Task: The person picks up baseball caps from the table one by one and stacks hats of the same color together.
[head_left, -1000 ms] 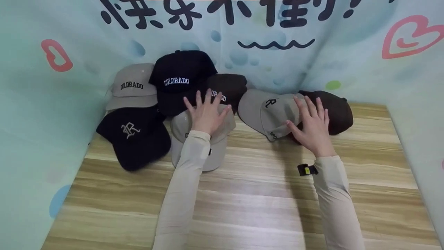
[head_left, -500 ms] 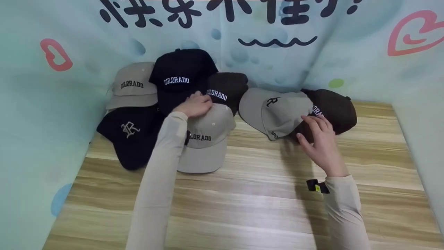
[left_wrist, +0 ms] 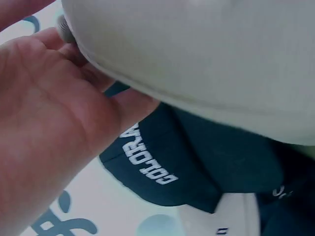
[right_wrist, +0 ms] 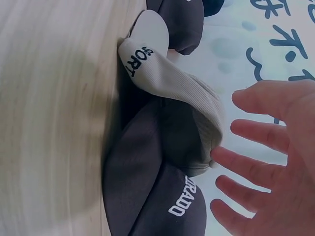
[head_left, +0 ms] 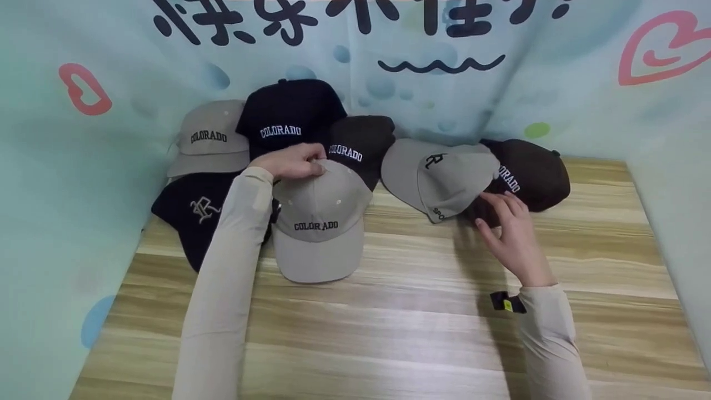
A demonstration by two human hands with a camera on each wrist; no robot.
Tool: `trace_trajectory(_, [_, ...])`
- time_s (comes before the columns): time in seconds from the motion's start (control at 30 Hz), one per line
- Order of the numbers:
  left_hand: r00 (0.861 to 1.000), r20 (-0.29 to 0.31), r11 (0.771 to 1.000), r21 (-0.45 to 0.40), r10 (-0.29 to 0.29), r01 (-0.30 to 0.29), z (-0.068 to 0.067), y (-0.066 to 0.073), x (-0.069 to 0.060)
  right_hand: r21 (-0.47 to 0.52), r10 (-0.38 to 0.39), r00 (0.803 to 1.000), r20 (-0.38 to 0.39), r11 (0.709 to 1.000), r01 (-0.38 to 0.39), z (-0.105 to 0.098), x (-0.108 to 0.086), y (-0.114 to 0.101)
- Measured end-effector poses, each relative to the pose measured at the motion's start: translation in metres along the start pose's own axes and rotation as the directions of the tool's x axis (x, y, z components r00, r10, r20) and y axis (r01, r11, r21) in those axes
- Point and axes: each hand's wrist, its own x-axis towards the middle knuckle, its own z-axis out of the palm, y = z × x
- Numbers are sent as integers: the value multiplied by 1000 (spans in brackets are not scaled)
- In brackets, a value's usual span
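Observation:
My left hand (head_left: pixel 289 161) pinches the top of a light grey baseball cap (head_left: pixel 322 203) lettered COLORADO, whose brim faces me. In the left wrist view, the pale cap (left_wrist: pixel 211 59) fills the upper part, the fingers partly hidden at its edge. My right hand (head_left: pixel 514 239) hovers with spread, slightly bent fingers beside a grey cap with an R (head_left: pixel 455 175) and a dark brown COLORADO cap (head_left: pixel 536 175). The right wrist view shows those fingers (right_wrist: pixel 246 164) holding nothing; whether one touches the grey cap (right_wrist: pixel 184 88), I cannot tell.
At the back left sit another grey COLORADO cap (head_left: pixel 214 130), a navy COLORADO cap (head_left: pixel 294 108) and a navy R cap (head_left: pixel 194 216). A brown COLORADO cap (head_left: pixel 366 139) stands behind the held one. Printed cloth (head_left: pixel 422 94) encloses the wooden table (head_left: pixel 389 333).
My left hand has gone from lying spread over the grey cap to pinching its top, and the cap has shifted slightly toward me. The right hand has drawn back a little from the R cap.

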Motion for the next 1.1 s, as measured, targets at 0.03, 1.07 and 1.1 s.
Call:
trace_trajectory(0.03, [1000, -9, 1000, 14, 15, -15, -1, 2, -2, 0, 5, 1000, 3, 1000, -5, 0, -1, 0])
trace_trajectory(1.07, [872, 103, 870, 77, 479, -487, 56, 104, -27, -33, 71, 997, 14, 997, -70, -5, -13, -7])
trace_trajectory(1.1, [881, 89, 875, 108, 464, -472, 60, 101, -23, -31, 84, 996, 26, 996, -84, -4, -13, -8])
